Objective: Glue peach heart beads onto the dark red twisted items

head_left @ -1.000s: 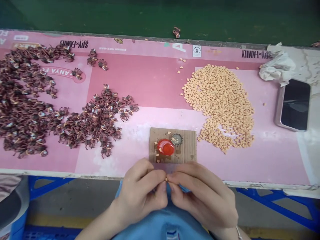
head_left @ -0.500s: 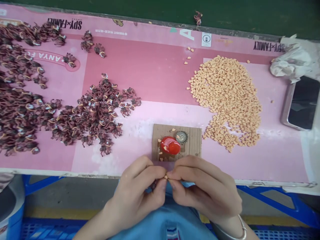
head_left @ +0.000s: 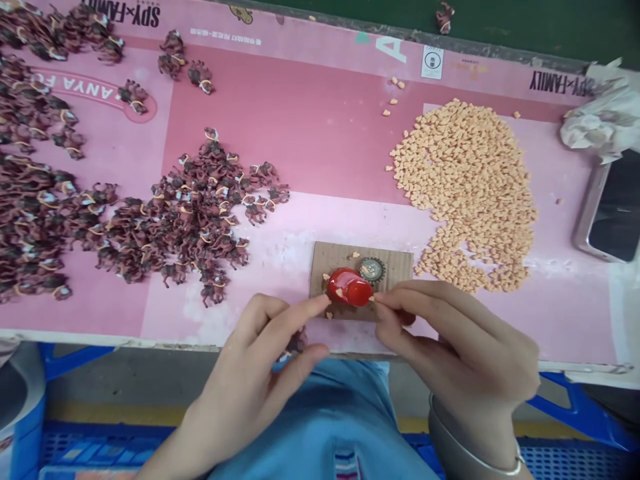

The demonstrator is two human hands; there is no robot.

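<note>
Head view: we look down on a pink printed tabletop, with both hands near the middle of its near edge. Our right hand pinches a tiny tan piece between thumb and index finger, right beside the rim of a glossy red container; we cannot tell whether the two touch. Our left hand has its index finger and thumb spread apart, the index fingertip just beside the container's other side. Between them a dark brown figurine shows, held in by the folded fingers, which are mostly hidden from us.

The container sits on a piece of cardboard near the middle of the near edge, next to a metal bottle cap, with a few tan bits scattered around them. Toward the left edge of the tabletop we have a broad heap of brown figurines, many with pale bands around them. Right of the cardboard spreads a pile of tan pieces. Near the right edge lies a phone, with crumpled tissue against it toward the far right corner. Beyond the far edge, one lone figurine lies on a green surface.
</note>
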